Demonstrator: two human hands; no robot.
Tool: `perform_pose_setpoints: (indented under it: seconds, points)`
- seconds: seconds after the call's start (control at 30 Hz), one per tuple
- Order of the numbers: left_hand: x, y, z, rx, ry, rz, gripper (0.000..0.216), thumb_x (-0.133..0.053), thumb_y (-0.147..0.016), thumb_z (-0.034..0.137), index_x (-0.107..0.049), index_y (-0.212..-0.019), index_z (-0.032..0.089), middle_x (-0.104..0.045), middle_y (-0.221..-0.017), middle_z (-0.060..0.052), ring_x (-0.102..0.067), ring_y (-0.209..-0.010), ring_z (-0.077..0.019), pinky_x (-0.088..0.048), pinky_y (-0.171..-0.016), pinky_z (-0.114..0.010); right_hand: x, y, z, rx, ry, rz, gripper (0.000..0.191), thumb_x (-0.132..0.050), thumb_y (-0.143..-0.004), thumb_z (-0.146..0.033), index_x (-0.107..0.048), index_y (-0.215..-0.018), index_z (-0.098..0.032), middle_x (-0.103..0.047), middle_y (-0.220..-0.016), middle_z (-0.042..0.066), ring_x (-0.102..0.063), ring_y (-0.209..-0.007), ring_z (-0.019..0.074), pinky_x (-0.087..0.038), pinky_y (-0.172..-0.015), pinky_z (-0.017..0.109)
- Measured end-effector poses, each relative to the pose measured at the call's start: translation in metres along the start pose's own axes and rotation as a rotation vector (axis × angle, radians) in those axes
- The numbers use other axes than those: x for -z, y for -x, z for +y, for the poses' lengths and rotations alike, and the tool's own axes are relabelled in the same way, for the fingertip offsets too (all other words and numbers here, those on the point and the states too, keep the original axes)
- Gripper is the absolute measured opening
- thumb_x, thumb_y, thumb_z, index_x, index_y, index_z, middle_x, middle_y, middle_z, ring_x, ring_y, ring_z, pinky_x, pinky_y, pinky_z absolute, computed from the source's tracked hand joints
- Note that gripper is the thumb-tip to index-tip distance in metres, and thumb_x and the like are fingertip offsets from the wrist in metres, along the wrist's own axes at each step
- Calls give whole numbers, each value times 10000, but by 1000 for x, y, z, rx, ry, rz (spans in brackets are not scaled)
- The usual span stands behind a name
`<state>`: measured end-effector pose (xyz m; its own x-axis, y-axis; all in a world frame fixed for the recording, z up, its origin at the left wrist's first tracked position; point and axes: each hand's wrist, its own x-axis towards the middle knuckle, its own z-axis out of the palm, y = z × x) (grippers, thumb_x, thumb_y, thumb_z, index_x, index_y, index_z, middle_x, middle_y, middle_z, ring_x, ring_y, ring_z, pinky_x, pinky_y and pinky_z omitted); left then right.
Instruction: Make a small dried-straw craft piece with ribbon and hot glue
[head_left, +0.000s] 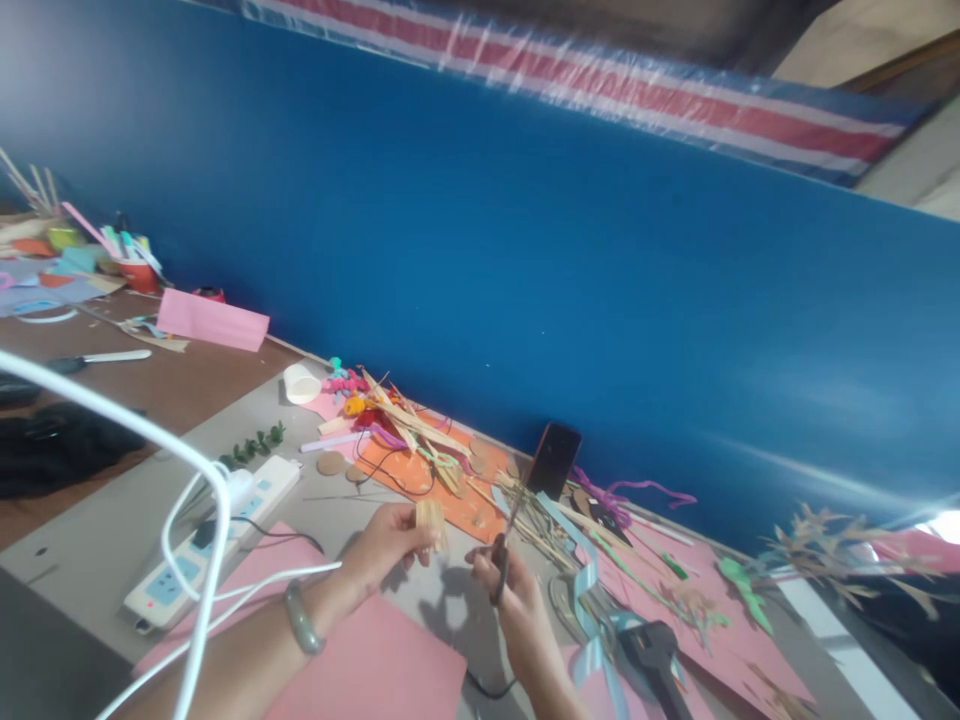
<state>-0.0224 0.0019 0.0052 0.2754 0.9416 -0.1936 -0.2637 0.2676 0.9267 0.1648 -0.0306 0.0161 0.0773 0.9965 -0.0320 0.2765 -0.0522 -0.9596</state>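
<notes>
My left hand pinches a small bundle of pale straw strips just above the table, a green bangle on its wrist. My right hand is closed round the handles of a pair of scissors, blades pointing up and away, a short gap to the right of the bundle. Both hands hover over a pink paper sheet on the grey table top.
A white power strip with white cables lies at left. An orange sheet carries straw scraps and cardboard discs. A dark phone leans on the blue wall. A black glue gun, a white cup, pink papers surround.
</notes>
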Motion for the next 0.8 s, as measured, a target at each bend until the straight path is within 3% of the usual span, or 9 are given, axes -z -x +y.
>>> perform_pose_setpoints:
  seconds: [0.17, 0.27, 0.37, 0.53, 0.67, 0.8]
  points:
    - [-1, 1, 4, -19, 25, 47, 285, -736, -635, 403, -644, -636, 134, -514, -491, 40, -353, -398, -49, -206, -404, -193, 17, 8, 13, 241, 488, 55, 213, -671, -686, -393, -618, -771, -204, -620, -689, 12, -561, -663, 204, -434, -637, 305]
    - [-3, 1, 3, -32, 39, 35, 275, -760, -610, 372, -627, -619, 131, -521, -510, 38, -331, -409, -45, -210, -412, -196, 22, 12, 17, 399, 697, 89, 191, -629, -732, -367, -601, -841, -213, -646, -855, 57, -583, -796, 247, -424, -724, 354]
    - [-2, 0, 0, -23, 51, 59, 236, -750, -610, 336, -618, -624, 141, -516, -487, 39, -387, -413, -65, -255, -415, -196, 24, 13, 17, 456, 807, 89, 168, -590, -769, -362, -583, -858, -220, -642, -854, 68, -586, -799, 265, -405, -709, 364]
    - [-2, 0, -1, -31, 78, 78, 207, -711, -638, 332, -628, -628, 143, -555, -492, 16, -475, -435, -92, -341, -451, -207, 21, 13, 19, 459, 828, 99, 158, -564, -782, -358, -566, -863, -221, -640, -816, 70, -589, -757, 263, -418, -708, 370]
    - [-5, 3, 7, -32, 97, 112, 188, -696, -652, 321, -649, -652, 139, -610, -540, -15, -551, -516, -123, -425, -534, -226, 16, 16, 18, 340, 720, 24, 188, -543, -817, -411, -560, -799, -225, -637, -709, 33, -594, -663, 224, -447, -651, 335]
    - [-4, 3, 9, -37, 126, 115, 155, -674, -659, 288, -649, -682, 137, -655, -605, -37, -594, -571, -135, -459, -584, -234, 16, 22, 10, 364, 632, -41, 188, -562, -825, -402, -592, -861, -220, -663, -931, 84, -617, -835, 238, -476, -738, 331]
